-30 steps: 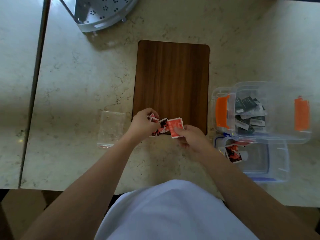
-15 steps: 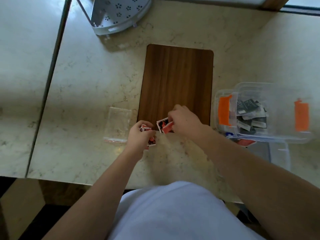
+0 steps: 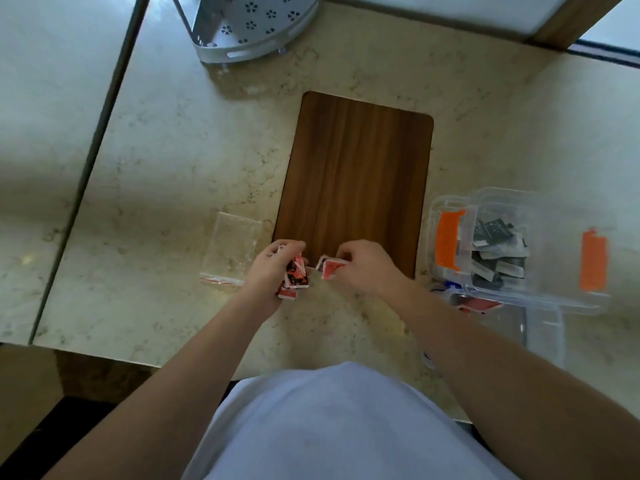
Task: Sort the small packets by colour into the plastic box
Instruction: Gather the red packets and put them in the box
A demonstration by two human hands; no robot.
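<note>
**Two hands on red packets at the board's near edge**

Two hands work at the near short edge of the wooden board. Left hand, off the board's near-left corner, is closed round a bunch of red packets; count not readable. Right hand, over the near edge itself, pinches one red packet between fingertips; a second may sit behind it, unclear.

Right of the board: plastic box with orange clips, holding dark packets. Nearer than that box and partly under it lies a second clear tray with something red showing, mostly hidden by the right forearm.

Judgement: red goes right and slightly nearer from the pinching hand; right hand is the closer one.

Left of the board: empty clear zip bag. Beyond the board: perforated grey rack, cut off by the frame.
</note>
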